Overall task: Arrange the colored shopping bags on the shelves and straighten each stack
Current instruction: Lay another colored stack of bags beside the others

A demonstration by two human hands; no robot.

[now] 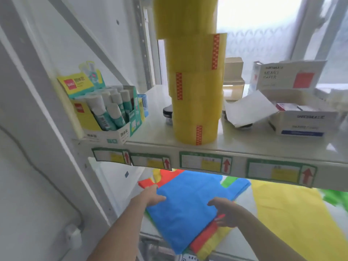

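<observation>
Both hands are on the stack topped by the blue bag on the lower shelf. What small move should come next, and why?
Probably turn the blue plastic shopping bag square over the stack. It lies skewed, with red and yellow bag edges fanning out by the right hand, while the left hand rests on its far-left corner.

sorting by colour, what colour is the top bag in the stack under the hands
Blue: the top bag is solid blue, seen clearly in the head view.
</observation>
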